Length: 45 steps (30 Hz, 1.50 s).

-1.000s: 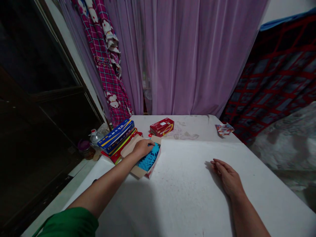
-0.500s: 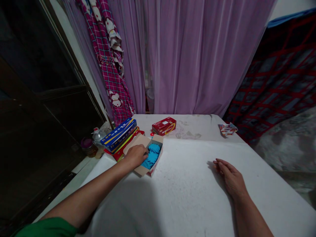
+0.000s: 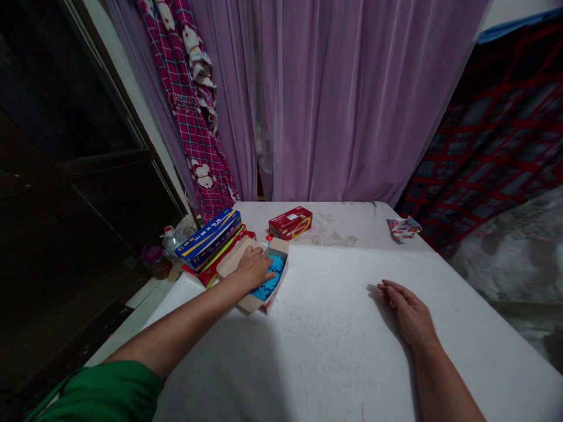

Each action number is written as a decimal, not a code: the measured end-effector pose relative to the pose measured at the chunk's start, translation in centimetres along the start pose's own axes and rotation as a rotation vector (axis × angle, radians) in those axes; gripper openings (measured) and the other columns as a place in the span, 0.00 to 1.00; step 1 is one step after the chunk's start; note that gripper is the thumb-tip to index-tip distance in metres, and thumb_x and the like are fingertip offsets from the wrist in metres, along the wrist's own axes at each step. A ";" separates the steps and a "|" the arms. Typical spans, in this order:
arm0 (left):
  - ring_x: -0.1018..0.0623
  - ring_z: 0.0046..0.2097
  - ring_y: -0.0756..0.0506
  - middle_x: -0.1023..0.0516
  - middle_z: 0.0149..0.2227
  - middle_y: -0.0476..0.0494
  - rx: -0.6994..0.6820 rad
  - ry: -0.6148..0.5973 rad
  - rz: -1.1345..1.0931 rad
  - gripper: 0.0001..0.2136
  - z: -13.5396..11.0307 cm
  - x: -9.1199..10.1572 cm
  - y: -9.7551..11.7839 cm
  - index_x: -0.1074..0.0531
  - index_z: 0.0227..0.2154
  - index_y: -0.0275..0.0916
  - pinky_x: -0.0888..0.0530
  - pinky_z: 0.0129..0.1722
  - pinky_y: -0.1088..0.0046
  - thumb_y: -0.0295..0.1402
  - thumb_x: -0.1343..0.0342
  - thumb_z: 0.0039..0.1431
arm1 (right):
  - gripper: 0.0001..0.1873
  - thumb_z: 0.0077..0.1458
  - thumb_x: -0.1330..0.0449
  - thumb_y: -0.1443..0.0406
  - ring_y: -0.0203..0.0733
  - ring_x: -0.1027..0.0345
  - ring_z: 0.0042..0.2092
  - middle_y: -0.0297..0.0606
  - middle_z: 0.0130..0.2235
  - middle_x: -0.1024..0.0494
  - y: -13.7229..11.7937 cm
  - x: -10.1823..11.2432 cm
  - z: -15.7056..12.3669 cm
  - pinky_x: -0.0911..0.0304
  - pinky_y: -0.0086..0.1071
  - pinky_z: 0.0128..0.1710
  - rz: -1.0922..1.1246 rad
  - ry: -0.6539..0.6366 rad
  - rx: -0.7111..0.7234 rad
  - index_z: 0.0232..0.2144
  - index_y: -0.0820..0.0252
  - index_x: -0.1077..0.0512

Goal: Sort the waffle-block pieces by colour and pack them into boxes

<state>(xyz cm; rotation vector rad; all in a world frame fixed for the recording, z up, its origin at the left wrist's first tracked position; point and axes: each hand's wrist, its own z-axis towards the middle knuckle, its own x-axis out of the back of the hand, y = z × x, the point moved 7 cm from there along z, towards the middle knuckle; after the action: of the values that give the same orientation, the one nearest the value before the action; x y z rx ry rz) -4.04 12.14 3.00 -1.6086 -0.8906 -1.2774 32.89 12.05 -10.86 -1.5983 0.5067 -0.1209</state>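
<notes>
An open cardboard box [image 3: 278, 288] with its flaps folded out holds blue, jagged-edged pieces [image 3: 266, 288]; I cannot make out what they are. Over the box lies my left hand [image 3: 253, 269], palm down. Its fingers are spread, the thumb on the blue pieces and the other fingers toward the far side, partly out of sight. Nothing shows in its grip. My right hand [image 3: 410, 316] rests on its edge on the white tabletop [image 3: 334, 328], well to the right of the box. Its fingers are loosely bent and hold nothing.
Blue boxes [image 3: 211, 234] and red boxes [image 3: 221, 265] are stacked left of the open box. A red carton [image 3: 291, 224] sits farther back. A crumpled colourful wrapper [image 3: 403, 228] lies at the right back. Past the left edge stand a clear bottle [image 3: 176, 240] and a jar [image 3: 156, 262].
My left hand has shifted slightly right and forward, farther over the blue pieces, and its fingers have spread. The right hand has stayed in place. The view has turned slightly.
</notes>
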 end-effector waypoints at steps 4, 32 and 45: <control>0.30 0.49 0.39 0.21 0.43 0.42 -0.055 0.058 -0.041 0.09 -0.7 -0.1 0.4 0.25 0.38 0.41 0.41 0.46 0.61 0.40 0.44 0.60 | 0.23 0.33 0.26 0.55 0.38 0.26 0.32 0.39 0.34 0.18 0.2 0.1 0.3 0.28 0.26 0.28 -0.009 -0.014 0.015 0.33 0.59 0.20; 0.30 0.49 0.42 0.19 0.43 0.45 -0.112 0.090 -0.180 0.09 -2.1 -0.5 -1.0 0.23 0.34 0.44 0.44 0.48 0.61 0.30 0.49 0.62 | 0.23 0.33 0.26 0.54 0.38 0.27 0.31 0.39 0.34 0.18 0.1 0.1 0.1 0.28 0.27 0.26 -0.032 -0.017 0.034 0.33 0.59 0.20; 0.27 0.50 0.41 0.23 0.47 0.43 0.424 0.494 -0.426 0.12 -10.6 0.6 -7.1 0.27 0.44 0.42 0.34 0.51 0.61 0.36 0.51 0.61 | 0.26 0.31 0.27 0.53 0.38 0.27 0.30 0.40 0.35 0.19 -0.3 -0.1 -0.5 0.28 0.27 0.26 -0.052 -0.003 0.032 0.34 0.60 0.21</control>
<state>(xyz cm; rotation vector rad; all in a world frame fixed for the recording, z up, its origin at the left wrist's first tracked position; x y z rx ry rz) -14.16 4.82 5.94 -0.7443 -1.1198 -1.5536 32.69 11.62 -10.45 -1.5809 0.4593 -0.1654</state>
